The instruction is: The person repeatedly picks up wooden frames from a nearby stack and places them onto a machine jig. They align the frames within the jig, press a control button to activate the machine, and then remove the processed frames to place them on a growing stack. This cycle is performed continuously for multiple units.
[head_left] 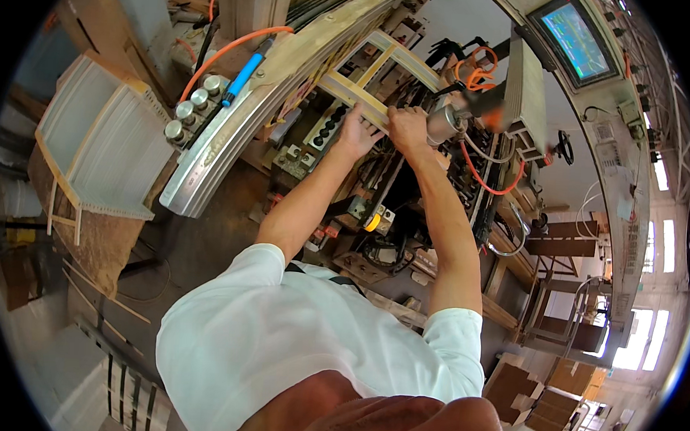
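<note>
A pale wooden frame [353, 92] with a crossbar lies across the machine in front of me, its near rail toward my body. My left hand [358, 134] is at that rail, palm turned up, with the thumb against the wood and the fingers curled at its lower side. Close beside it, my right hand [408, 129] is closed over the rail's right end, knuckles up. A grey metal cylinder [442, 125] of the machine sits just right of my right hand. Part of the rail is hidden behind my fingers.
A curved metal beam [209, 159] carries round silver buttons [185, 112] and a blue pen-like tool [242, 80]. Stacked white-panelled frames [106, 136] stand on a wooden board at left. A lit screen [574, 41] hangs upper right; cardboard boxes [556, 410] sit lower right.
</note>
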Demonstrator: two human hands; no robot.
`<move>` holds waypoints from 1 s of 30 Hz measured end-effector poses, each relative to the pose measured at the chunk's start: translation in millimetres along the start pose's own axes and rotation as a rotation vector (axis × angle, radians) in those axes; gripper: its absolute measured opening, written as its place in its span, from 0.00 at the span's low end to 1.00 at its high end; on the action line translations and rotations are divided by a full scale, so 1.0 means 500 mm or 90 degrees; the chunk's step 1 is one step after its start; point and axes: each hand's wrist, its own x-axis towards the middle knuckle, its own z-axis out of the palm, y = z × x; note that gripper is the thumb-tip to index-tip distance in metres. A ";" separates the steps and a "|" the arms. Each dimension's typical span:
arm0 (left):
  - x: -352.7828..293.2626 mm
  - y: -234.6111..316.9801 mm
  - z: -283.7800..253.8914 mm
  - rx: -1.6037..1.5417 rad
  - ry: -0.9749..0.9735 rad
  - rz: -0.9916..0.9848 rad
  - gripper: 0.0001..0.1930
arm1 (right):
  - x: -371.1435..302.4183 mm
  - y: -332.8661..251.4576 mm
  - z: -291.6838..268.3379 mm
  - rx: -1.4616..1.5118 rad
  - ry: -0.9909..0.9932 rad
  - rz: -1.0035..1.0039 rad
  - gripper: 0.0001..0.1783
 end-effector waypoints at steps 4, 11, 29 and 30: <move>-0.059 -0.009 -0.023 0.011 0.065 0.002 0.26 | -0.002 0.002 0.011 -0.003 0.005 -0.014 0.06; -0.202 -0.022 -0.084 0.096 0.059 -0.004 0.18 | 0.004 0.011 0.007 0.010 -0.022 -0.023 0.08; -0.745 0.005 -0.173 0.109 0.059 -0.099 0.20 | 0.027 0.005 0.024 0.046 -0.119 0.028 0.11; -0.764 0.012 -0.185 0.107 0.055 -0.102 0.20 | 0.025 0.001 0.029 0.040 -0.120 0.033 0.12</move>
